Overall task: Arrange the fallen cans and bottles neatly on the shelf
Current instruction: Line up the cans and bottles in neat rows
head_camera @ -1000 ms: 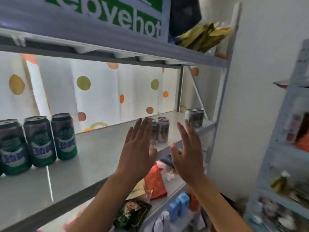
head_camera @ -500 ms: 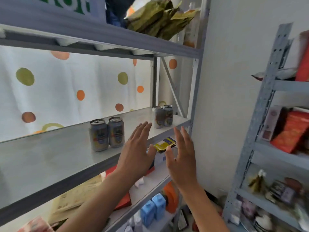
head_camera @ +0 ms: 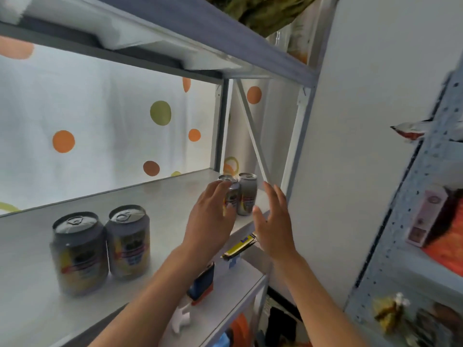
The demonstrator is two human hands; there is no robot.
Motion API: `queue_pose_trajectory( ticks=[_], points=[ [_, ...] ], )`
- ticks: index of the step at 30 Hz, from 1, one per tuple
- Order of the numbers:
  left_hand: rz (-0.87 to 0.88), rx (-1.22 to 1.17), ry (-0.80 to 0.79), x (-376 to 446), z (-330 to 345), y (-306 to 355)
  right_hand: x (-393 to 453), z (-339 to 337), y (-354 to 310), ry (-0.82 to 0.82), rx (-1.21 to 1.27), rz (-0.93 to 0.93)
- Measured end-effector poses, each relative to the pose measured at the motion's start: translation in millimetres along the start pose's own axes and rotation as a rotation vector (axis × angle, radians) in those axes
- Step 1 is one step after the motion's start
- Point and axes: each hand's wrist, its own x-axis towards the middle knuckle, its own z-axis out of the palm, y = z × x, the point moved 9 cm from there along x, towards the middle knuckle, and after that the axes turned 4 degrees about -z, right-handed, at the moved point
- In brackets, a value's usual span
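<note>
Two silver cans stand upright side by side at the far right end of the grey shelf (head_camera: 162,196): the left can (head_camera: 233,199) is partly hidden by my fingers, the right can (head_camera: 247,194) is in full sight. My left hand (head_camera: 210,224) is raised with fingers straight, just in front of the left can. My right hand (head_camera: 273,221) is held up open to the right of the pair, holding nothing. Two more upright cans, one (head_camera: 79,251) beside the other (head_camera: 129,240), stand near the shelf's front edge at the left.
The shelf's corner post (head_camera: 298,136) and a diagonal brace (head_camera: 250,131) stand close behind the far cans. The lower shelf holds a yellow packet (head_camera: 240,246) and a red-and-blue box (head_camera: 204,284). A second rack (head_camera: 413,196) with packets stands at the right.
The view has swung right and closer. Both hands have reached forward toward the far pair of cans; the left hand now overlaps the left can.
</note>
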Motion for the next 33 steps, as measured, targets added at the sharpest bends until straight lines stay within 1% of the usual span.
queue_pose_trajectory(
  ticks=[3,5,8,11,15,20,25,28,33],
  points=[
    [0.005,0.094,-0.017,27,22,-7,27,7,20,-0.031,-0.011,0.001],
    [-0.047,0.095,-0.002,43,32,-16,45,14,32,-0.08,0.025,0.026],
    [-0.132,0.084,0.015,59,43,-32,67,29,46,-0.147,0.135,0.04],
    [-0.206,0.082,0.06,70,53,-47,89,45,52,-0.188,0.264,-0.001],
    [-0.251,0.057,0.072,78,63,-51,106,56,58,-0.19,0.406,-0.025],
    [-0.296,0.076,0.094,75,72,-50,107,65,71,-0.247,0.54,-0.011],
    [-0.376,0.129,0.115,73,72,-53,107,69,77,-0.23,0.601,-0.006],
    [-0.382,0.141,0.141,71,72,-51,106,69,78,-0.203,0.617,-0.01],
    [-0.399,0.078,0.189,66,57,-39,98,60,71,-0.166,0.685,-0.003]
  ],
)
